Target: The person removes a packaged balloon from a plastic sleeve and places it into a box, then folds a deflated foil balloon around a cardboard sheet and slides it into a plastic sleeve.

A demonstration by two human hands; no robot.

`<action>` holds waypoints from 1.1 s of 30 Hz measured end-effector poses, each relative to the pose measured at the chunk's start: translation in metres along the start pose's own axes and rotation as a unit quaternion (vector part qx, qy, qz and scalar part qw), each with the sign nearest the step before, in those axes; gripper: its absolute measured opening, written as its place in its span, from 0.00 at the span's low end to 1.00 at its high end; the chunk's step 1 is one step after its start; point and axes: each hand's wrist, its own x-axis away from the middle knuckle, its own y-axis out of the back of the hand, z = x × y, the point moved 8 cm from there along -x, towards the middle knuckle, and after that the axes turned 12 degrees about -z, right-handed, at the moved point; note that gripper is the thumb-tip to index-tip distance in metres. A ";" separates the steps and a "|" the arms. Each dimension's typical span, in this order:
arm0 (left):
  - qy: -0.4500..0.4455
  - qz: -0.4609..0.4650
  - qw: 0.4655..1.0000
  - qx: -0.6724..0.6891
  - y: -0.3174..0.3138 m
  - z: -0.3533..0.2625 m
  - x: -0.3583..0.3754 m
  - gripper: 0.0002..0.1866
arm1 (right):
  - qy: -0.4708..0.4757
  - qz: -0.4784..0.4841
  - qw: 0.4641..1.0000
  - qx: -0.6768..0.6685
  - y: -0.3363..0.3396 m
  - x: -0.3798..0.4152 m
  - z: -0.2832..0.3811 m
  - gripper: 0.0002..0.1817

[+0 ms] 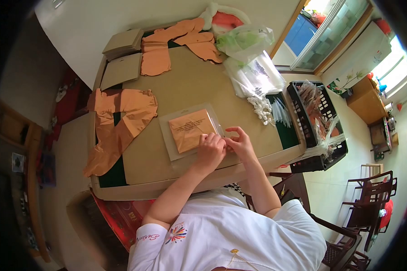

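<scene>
A clear flat plastic bag (pixel 165 132) lies on the tan board in front of me. Inside it is a folded copper-coloured foil sheet (pixel 184 142) with small dark print on its upper part. My left hand (pixel 211 150) rests over the bag's lower right corner, its fingers bent and closed at the bag's edge. Beside it, touching at the fingertips, my right hand (pixel 241 143) has its thumb against the same edge and its index finger curled above. Whatever is pinched between the fingertips is too small and partly hidden to make out.
Flat copper foil balloons (pixel 138 106) lie at the left, with more foil balloons (pixel 156 58) at the back. Cardboard pieces (pixel 120 71) are stacked at back left. White plastic bags (pixel 255 77), white ribbon (pixel 261 109) and clear straws (pixel 281 113) lie right, near a black crate (pixel 308 135).
</scene>
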 end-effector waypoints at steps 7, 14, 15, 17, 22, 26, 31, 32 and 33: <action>0.096 0.012 0.994 0.048 0.034 0.020 0.003 0.06 | 0.009 -0.037 0.999 -0.024 0.008 0.002 0.005 0.17; 0.110 0.029 0.993 0.040 0.042 0.034 -0.003 0.06 | 0.026 -0.022 0.999 -0.004 -0.002 0.012 0.011 0.15; 0.098 0.033 0.994 0.042 0.034 0.027 -0.007 0.06 | 0.031 -0.019 0.999 -0.009 -0.005 0.012 0.011 0.15; 0.077 0.061 0.994 0.039 0.018 0.020 -0.008 0.06 | 0.040 -0.017 0.999 -0.018 -0.008 0.014 0.011 0.14; 0.034 0.100 0.994 0.020 -0.005 0.014 -0.001 0.06 | 0.046 -0.026 0.999 -0.010 -0.003 0.015 0.012 0.15; 0.056 0.084 0.994 0.037 0.000 0.018 0.005 0.05 | 0.051 -0.034 0.998 -0.005 -0.001 0.013 0.005 0.14; 0.348 0.105 0.913 0.183 0.030 0.063 0.019 0.07 | 0.030 -0.060 0.998 -0.005 0.012 0.009 0.010 0.14; 0.384 0.023 0.856 0.345 0.030 0.086 0.033 0.07 | 0.029 -0.052 0.998 0.003 0.013 0.011 0.013 0.14; 0.425 -0.010 0.804 0.416 0.048 0.102 0.036 0.07 | 0.027 -0.038 0.999 0.011 0.012 0.012 0.013 0.13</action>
